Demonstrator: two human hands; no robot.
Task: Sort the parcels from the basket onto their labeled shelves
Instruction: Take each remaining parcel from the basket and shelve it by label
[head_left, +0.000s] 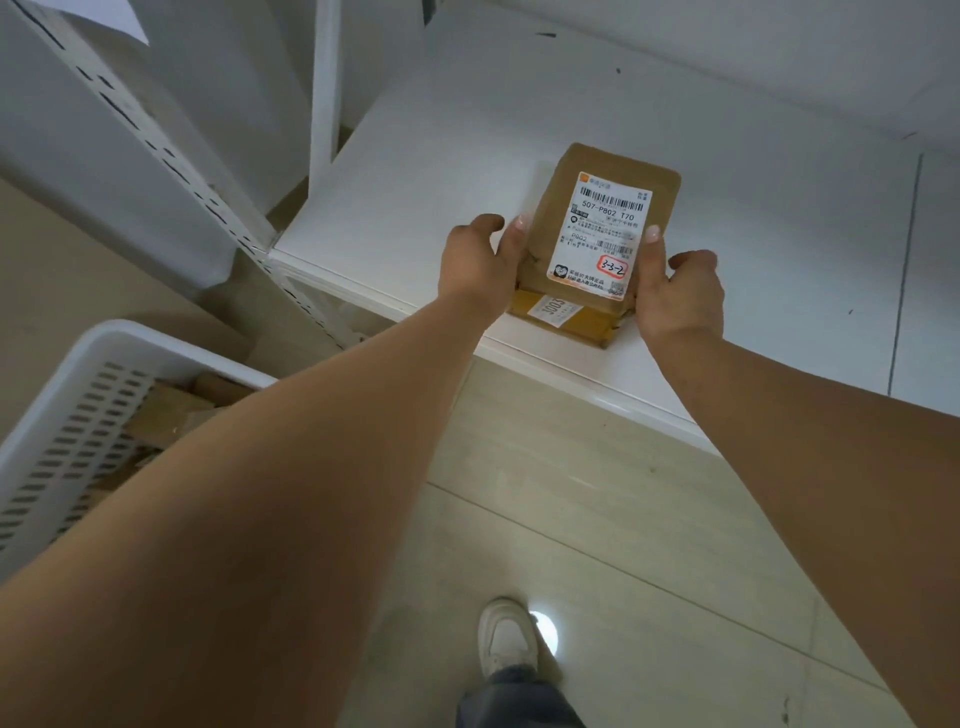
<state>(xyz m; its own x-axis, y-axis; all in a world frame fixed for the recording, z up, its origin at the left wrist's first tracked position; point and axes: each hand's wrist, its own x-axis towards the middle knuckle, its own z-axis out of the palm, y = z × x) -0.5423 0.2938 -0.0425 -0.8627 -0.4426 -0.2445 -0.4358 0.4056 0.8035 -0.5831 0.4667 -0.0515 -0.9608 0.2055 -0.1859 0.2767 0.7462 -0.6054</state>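
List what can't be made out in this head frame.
- Basket contents: left forearm and the frame edge hide most of the parcels inside.
- Lower parcel: its top is covered by the top parcel; its small label is too blurred to read.
- Shelf label: none in view.
- Small print on the top parcel's label: too small to read.
- Left hand and right hand: the parcel hides some fingertips.

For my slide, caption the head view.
Both hands set a brown parcel on the white shelf.
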